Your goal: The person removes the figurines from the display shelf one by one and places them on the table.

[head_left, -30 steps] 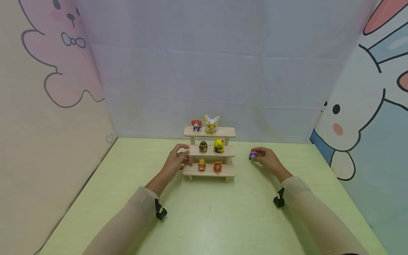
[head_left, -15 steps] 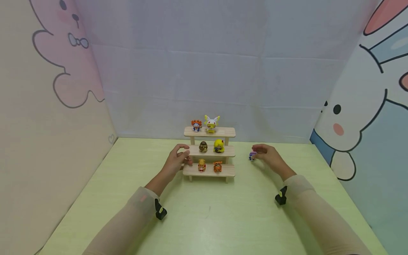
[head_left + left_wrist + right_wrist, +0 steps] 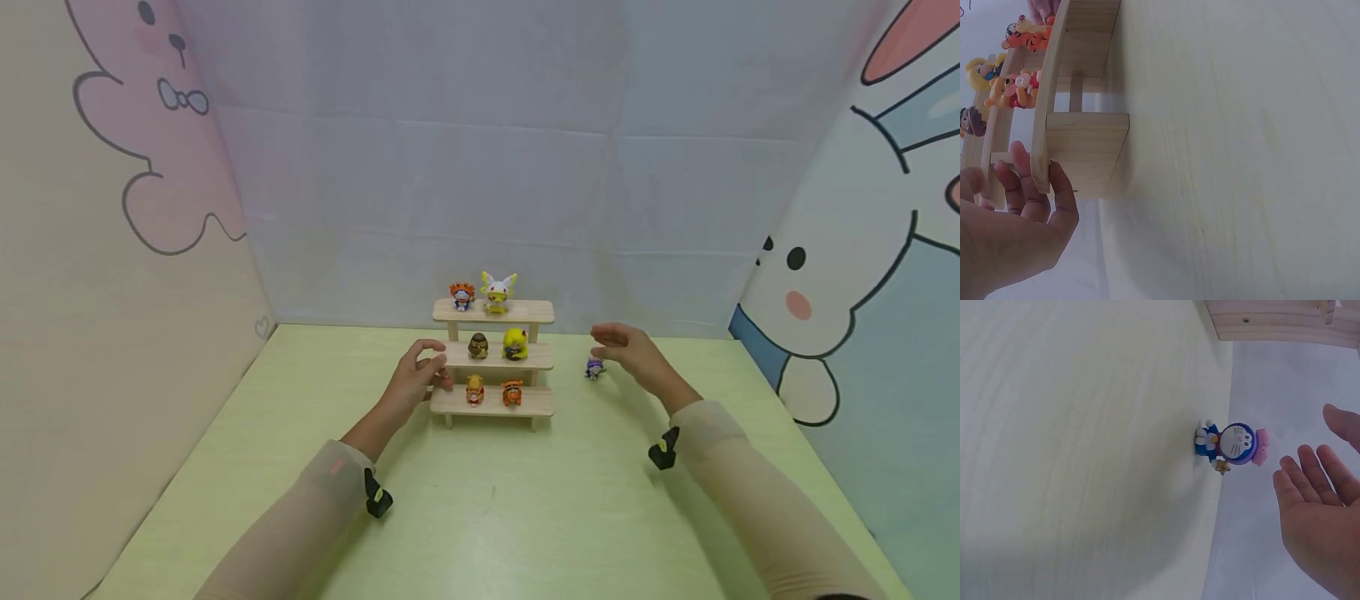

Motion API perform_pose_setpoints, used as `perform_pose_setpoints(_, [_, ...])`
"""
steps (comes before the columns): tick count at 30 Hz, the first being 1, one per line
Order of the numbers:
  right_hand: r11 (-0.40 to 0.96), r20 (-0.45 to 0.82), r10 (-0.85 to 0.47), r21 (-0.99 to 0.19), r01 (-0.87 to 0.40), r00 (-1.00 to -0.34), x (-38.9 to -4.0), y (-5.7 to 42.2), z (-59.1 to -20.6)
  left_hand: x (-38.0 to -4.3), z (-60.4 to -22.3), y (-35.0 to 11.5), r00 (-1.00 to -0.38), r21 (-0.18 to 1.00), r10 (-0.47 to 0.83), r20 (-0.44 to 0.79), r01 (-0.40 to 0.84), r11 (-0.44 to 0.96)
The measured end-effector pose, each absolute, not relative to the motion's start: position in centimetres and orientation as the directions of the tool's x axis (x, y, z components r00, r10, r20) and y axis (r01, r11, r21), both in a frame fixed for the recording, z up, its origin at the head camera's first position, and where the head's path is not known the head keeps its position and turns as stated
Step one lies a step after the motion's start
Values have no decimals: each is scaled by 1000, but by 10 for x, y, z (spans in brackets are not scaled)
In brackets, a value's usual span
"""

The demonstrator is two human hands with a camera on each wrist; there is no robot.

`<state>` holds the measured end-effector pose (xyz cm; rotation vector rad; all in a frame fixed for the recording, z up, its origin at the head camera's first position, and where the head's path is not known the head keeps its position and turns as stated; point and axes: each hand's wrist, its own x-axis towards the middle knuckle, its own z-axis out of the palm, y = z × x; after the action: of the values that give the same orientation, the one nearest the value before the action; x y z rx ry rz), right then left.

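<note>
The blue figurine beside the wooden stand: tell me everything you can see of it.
The blue figurine rests upright on the table, right of the wooden stand in the head view. It looks like plastic: a round blue head, a white whiskered face, a pink piece on top, a blue body and a gold star at one side. The open right grip is near, with a visible gap; only the table touches it.

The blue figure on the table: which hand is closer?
Right. The right hand hovers above and right of the blue figure, not touching it; the left hand holds the wooden stand at its opposite end.
</note>
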<state>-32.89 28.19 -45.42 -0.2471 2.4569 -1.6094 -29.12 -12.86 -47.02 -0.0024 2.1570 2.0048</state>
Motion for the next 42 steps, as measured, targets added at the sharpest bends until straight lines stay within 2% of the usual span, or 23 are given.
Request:
perform_pose_setpoints(10, [351, -52, -304, -934, -61, -951, -334, 267, -429, -291, -467, -130, -973, 982, 146, -179, -169, 79])
perform_pose_setpoints(19, [326, -27, -320, -942, -83, -947, -337, 247, -404, -273, -438, -128, -970, 982, 167, -177, -164, 91])
perform_pose_setpoints(42, [265, 52, -364, -952, -157, -930, -342, 199, -367, -268, -434, -128, -972, 986, 177, -157, -145, 83])
